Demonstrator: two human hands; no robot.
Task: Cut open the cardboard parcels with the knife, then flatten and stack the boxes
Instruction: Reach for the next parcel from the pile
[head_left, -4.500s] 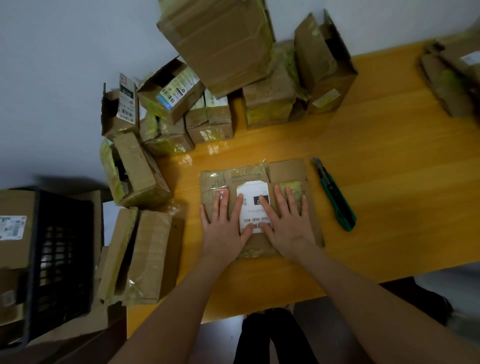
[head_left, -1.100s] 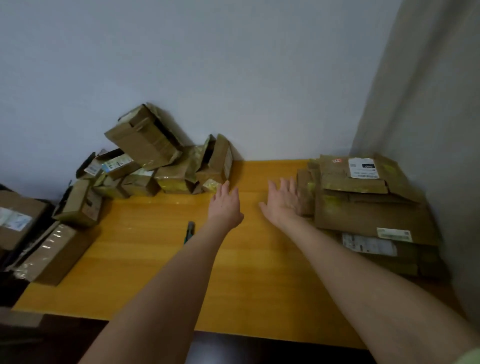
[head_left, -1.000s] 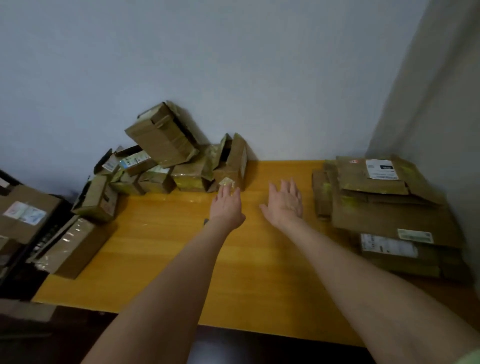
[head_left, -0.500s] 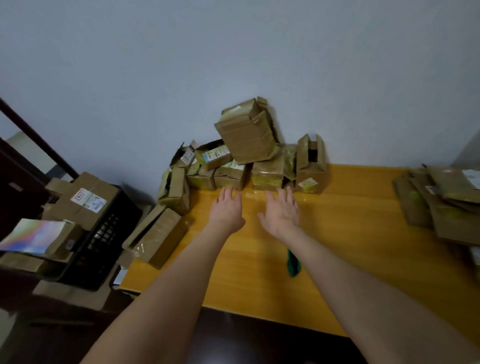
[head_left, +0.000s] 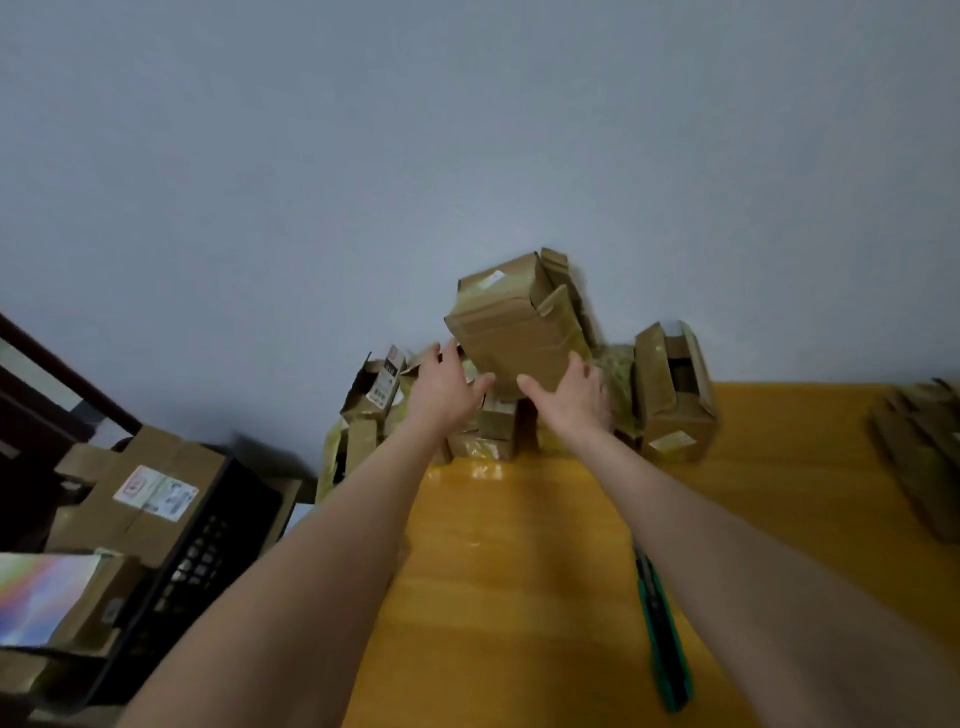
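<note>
A black plastic crate (head_left: 208, 551) sits far left. The left hand (head_left: 447, 389), fingers spread straight, flanks the brown cardboard parcel (head_left: 514, 332) topping the pile by the wall. The parcel's long axis stands steeply, leaning left, with open flaps on the right. The right hand (head_left: 571, 402), also spread, touches its lower edge. A green-handled knife (head_left: 665, 639) lies lengthwise on the yellow wooden table (head_left: 519, 571).

A yellow wooden table (head_left: 519, 571) is seen. Cardboard parcels (head_left: 670, 410) are piled along its far edge against the wall, a green knife (head_left: 665, 639) is laid nearer, and flattened boxes (head_left: 919, 447) are stacked at its right edge.

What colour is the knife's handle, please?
Green, with black; the knife shows in the head view.
</note>
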